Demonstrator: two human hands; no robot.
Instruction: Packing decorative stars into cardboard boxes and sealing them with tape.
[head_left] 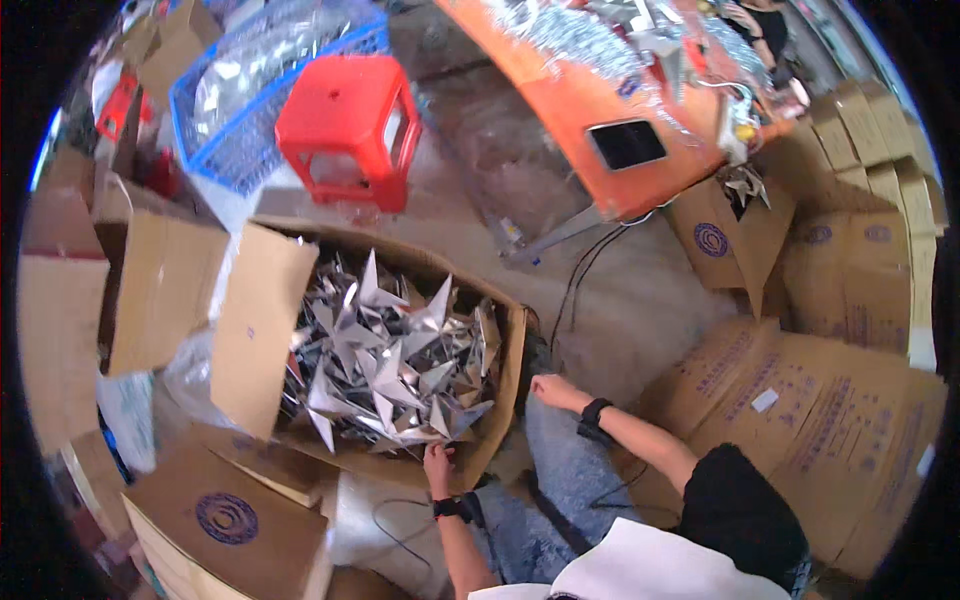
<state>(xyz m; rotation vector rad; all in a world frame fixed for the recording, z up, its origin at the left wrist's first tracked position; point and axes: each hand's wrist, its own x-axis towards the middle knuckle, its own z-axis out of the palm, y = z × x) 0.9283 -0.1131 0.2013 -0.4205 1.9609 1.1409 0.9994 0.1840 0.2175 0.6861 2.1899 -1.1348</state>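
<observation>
A large open cardboard box stands in front of me, heaped with silver metallic star-shaped ornaments. My left hand is at the box's near edge, next to the closest stars. Its thumb and fingers are apart, and I see nothing held between them. My right hand is just right of the box, above my knee. Its fingers are curled together, and whether anything small is inside is hidden. Both wrists wear dark bands.
A red plastic stool and a blue crate stand beyond the box. An orange table carries a dark-screened phone and silver tinsel. Flattened cartons lie right; a closed carton sits near left. Cables cross the floor.
</observation>
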